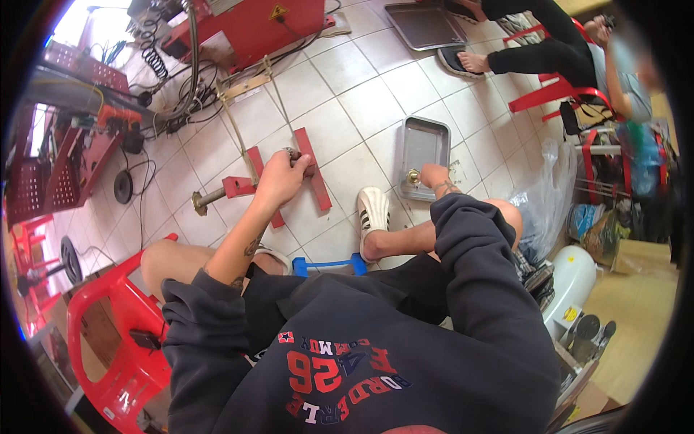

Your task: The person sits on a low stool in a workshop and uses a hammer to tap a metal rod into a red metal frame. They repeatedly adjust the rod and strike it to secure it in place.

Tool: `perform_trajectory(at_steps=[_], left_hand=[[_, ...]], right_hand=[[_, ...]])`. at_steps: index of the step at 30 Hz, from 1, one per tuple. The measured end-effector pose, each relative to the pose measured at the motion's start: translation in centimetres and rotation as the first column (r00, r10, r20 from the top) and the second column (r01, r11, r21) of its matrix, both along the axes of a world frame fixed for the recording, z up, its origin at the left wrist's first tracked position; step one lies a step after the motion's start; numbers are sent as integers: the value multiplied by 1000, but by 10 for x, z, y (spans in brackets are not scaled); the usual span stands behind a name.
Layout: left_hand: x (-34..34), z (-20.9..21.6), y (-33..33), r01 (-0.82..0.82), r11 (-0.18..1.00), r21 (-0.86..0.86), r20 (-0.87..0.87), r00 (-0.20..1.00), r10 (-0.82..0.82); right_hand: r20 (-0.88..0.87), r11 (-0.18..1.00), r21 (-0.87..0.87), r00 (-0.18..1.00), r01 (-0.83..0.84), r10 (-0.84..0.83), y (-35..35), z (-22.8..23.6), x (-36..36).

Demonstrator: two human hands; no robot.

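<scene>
My left hand (283,179) is closed at a red metal stand (312,173) on the floor. A small dark piece shows at its fingertips, too hidden to name. Beside that hand, a metal shaft with a toothed end (207,200) sticks out to the left from the stand. My right hand (435,176) is closed over the near part of a grey metal tray (426,124). Against its fingers is a small round brass-coloured part (413,176), which it appears to grip.
Red machinery (249,29) with cables and hoses stands at the far left. A second tray (426,25) lies farther off, near a seated person on a red chair (560,90). A blue plastic piece (329,263) is by my feet. A red chair (108,318) stands at my left, plastic bags (546,188) at my right.
</scene>
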State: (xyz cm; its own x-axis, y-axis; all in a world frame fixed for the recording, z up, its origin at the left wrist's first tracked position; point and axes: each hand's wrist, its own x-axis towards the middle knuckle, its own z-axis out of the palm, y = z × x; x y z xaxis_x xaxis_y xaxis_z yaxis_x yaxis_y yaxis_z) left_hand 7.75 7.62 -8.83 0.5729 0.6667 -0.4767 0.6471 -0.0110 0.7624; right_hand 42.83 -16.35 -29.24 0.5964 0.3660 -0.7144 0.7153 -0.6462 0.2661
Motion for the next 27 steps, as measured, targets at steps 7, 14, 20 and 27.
perform_trajectory(at_steps=[7, 14, 20, 27], left_hand=[[-15, -23, 1, -10, 992, 125, 49, 999, 4], [-42, 14, 38, 169, 958, 231, -83, 985, -154], [-139, 39, 78, 188, 868, 460, -361, 932, -11], [-179, 2, 56, 79, 970, 229, -468, 883, 38]], right_hand=[[-34, 989, -22, 989, -148, 147, 14, -38, -28], [-86, 973, 181, 983, -143, 161, 103, 12, -47], [-355, 797, 583, 834, -156, 422, 184, 203, -164], [-311, 648, 698, 687, -304, 657, 168, 226, -198]])
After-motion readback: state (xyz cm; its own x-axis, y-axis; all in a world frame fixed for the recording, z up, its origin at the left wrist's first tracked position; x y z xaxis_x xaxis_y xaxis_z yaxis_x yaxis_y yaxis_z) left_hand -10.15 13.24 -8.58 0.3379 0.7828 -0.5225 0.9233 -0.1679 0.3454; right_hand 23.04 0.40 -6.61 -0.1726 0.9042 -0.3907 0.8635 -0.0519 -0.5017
